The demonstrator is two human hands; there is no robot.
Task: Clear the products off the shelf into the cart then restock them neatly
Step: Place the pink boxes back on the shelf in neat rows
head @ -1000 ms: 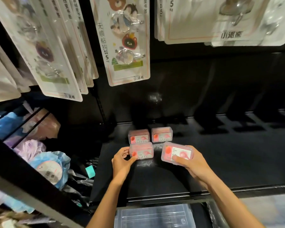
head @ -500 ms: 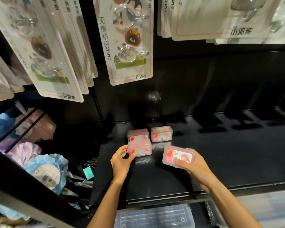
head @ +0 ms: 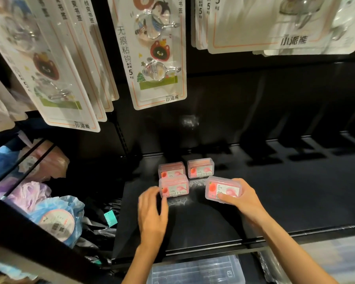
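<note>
Pink translucent plastic dental-floss boxes, 4 in view, occupy the left part of the black metal shelf (head: 295, 201). 2 rear boxes stand side by side: the rear-left box (head: 171, 169) and the rear-right box (head: 200, 168). The front-left box (head: 174, 186) sits just in front of the rear-left one, apparently touching it. The 4th box (head: 223, 190) is held by the right hand (head: 241, 198), thumb across its label and fingers curled round its far side; it sits tilted, near the front-right position, and whether it rests on the shelf cannot be told. The left hand (head: 152, 212) lies beside the front-left box with fingers relaxed and spread, holding nothing; whether a fingertip touches the box is unclear owing to blur.

Step in hand, by judgement: restocking, since the shelf is otherwise bare and the boxes form a partial 2-by-2 block. The next move calls for setting the held box down square in front of the rear-right box, label forward, edges flush with its neighbours.

Surroundings: white blister cards of clear adhesive hooks (head: 156, 52) hang above; a clear plastic bin (head: 197, 271) lies below the shelf edge; blue and lilac mesh bath puffs (head: 55, 218) fill the adjoining bay.
</note>
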